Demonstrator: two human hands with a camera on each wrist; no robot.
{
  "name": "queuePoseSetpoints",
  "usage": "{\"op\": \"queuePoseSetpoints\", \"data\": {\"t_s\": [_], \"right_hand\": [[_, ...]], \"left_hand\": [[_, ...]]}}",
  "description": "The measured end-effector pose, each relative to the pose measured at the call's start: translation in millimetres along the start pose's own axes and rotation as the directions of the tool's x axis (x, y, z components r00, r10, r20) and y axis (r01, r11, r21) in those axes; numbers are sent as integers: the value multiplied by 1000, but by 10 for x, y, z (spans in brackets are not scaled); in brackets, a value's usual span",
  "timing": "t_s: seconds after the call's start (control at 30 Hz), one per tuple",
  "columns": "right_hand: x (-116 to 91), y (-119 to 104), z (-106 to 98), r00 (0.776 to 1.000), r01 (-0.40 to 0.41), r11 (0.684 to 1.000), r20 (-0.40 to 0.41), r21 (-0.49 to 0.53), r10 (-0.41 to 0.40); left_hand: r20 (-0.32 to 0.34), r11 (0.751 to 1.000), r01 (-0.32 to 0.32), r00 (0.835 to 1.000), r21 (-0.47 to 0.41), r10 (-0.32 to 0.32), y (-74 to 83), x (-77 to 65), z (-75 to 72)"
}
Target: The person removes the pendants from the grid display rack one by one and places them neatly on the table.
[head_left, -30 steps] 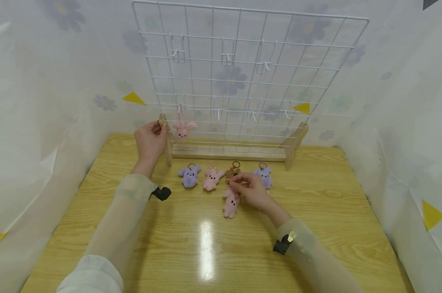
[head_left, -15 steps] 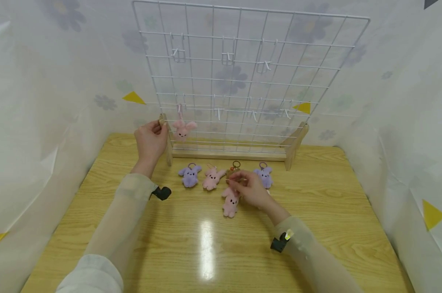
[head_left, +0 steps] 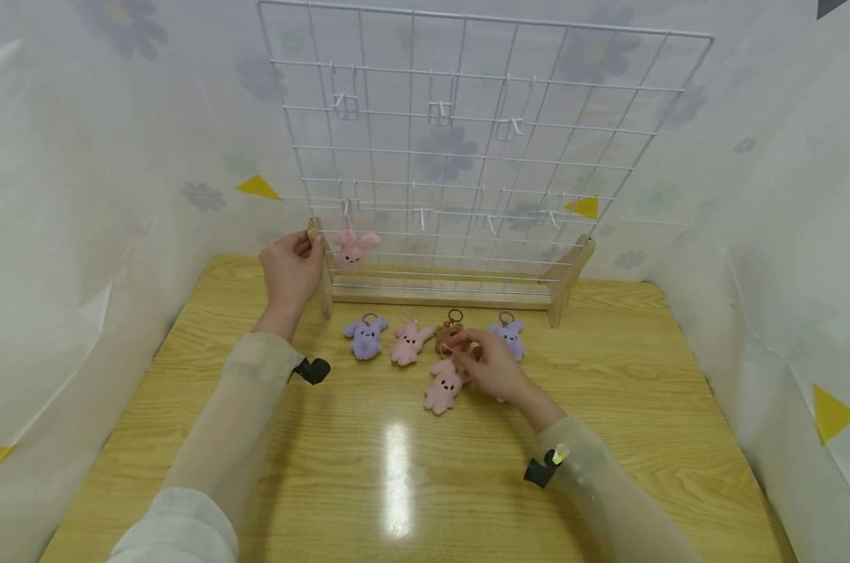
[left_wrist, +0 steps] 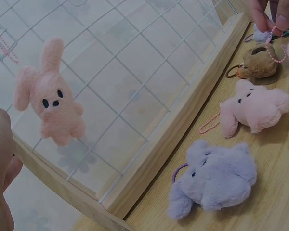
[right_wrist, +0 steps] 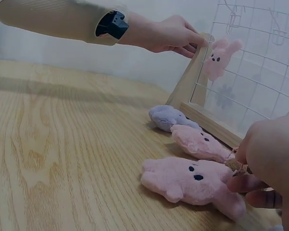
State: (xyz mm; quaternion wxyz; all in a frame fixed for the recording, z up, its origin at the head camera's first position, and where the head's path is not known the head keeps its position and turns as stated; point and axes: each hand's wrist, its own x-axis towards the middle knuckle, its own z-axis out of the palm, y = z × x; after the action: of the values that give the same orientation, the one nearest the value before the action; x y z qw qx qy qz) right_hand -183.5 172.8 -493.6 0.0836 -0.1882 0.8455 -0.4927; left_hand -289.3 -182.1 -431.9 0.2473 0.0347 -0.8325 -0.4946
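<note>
My left hand [head_left: 291, 270] grips the top of the wooden side post [head_left: 325, 297] at the rack's left end. With thumb and fingers, my right hand [head_left: 496, 366] pinches the pink bead chain [left_wrist: 279, 61] of a pink plush bunny keychain [head_left: 443, 388]. That bunny lies face up in front of the row of plush keychains. Behind the right fingers is a brown plush keychain [left_wrist: 261, 63] with a dark ring, partly covered in the head view. Another pink bunny [left_wrist: 58, 103] hangs from a lower left hook of the white wire grid rack [head_left: 460, 164], beside my left hand.
Along the rack's wooden base [head_left: 439, 298] lie a purple plush [head_left: 365, 340], a pink plush [head_left: 408, 344] and, right of the brown one, another purple plush [head_left: 511, 338]. Several white hooks stick out from the grid, such as one upper hook [head_left: 439, 108]. White sheeting surrounds the wooden table [head_left: 312, 469].
The pink bunny on the table has shifted slightly left and tilted as my right fingers rework their pinch on its chain. My left hand stays on the post.
</note>
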Motion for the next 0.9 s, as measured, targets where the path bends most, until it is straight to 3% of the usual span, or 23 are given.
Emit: {"op": "queuePoseSetpoints", "data": {"t_s": [0.23,0.9], "right_hand": [[-5,31,-8,999,22,998,30,-61,-20],[165,-23,125,996,75,997,44,-30,-74]], "left_hand": [[-1,1000,-1,1000,5,1,-13,6,10],[-9,1000,-13,1000,-16,13,-11,-3,1]]}}
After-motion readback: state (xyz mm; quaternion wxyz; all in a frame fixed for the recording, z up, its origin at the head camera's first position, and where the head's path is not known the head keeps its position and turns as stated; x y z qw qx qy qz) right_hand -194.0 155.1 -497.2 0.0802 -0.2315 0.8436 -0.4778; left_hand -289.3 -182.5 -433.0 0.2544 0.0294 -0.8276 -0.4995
